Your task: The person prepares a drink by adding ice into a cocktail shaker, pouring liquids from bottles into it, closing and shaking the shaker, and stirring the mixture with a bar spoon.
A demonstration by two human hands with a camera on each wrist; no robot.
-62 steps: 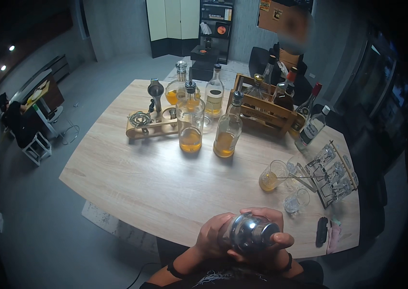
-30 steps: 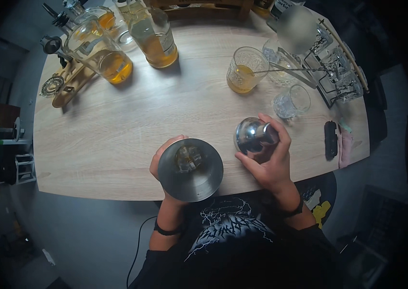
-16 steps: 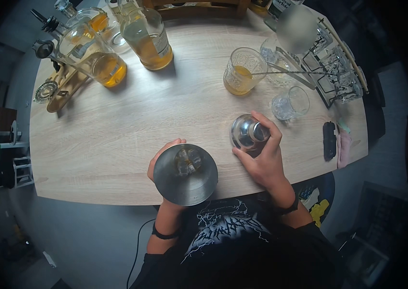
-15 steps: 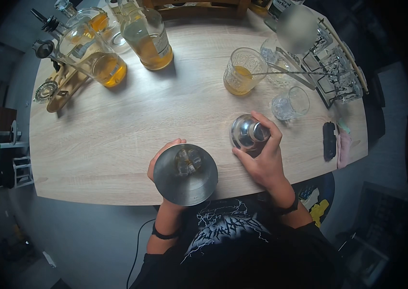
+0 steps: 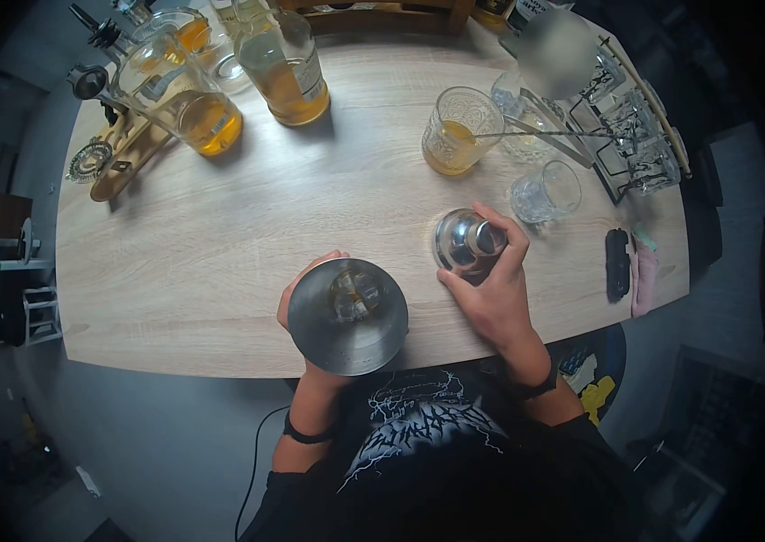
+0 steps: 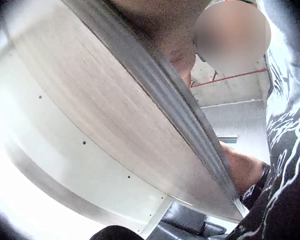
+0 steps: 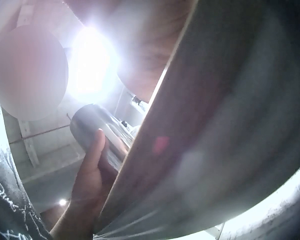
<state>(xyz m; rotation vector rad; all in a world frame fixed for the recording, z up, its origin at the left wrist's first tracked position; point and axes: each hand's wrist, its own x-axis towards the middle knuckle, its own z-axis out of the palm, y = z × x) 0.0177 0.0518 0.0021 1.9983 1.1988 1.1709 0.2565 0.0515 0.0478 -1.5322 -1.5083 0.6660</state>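
The left hand [image 5: 307,282] grips a metal shaker tin [image 5: 348,348] near the table's front edge; its open mouth faces the head camera and ice cubes [image 5: 355,296] lie inside. In the right wrist view the tin [image 7: 97,125] shows with the left hand's [image 7: 87,175] thumb along its side. The right hand [image 5: 500,294] holds the domed, capped shaker top [image 5: 457,242] at the table, thumb and fingers around it. Beyond it stand a patterned glass [image 5: 455,144] with amber liquid and a long spoon, and a small glass [image 5: 541,199].
Bottles [image 5: 297,95] with amber liquid stand at the back left, beside a wooden tool holder [image 5: 125,172] with a strainer [image 5: 91,161]. A glass rack [image 5: 622,135] is at the right, a black object [image 5: 617,265] and pink cloth [image 5: 644,280] below it.
Since the earliest frame the closed shaker has been parted: the tin is in the left hand, the top in the right. The head view has tilted down. Over the last half second both hands hardly move.
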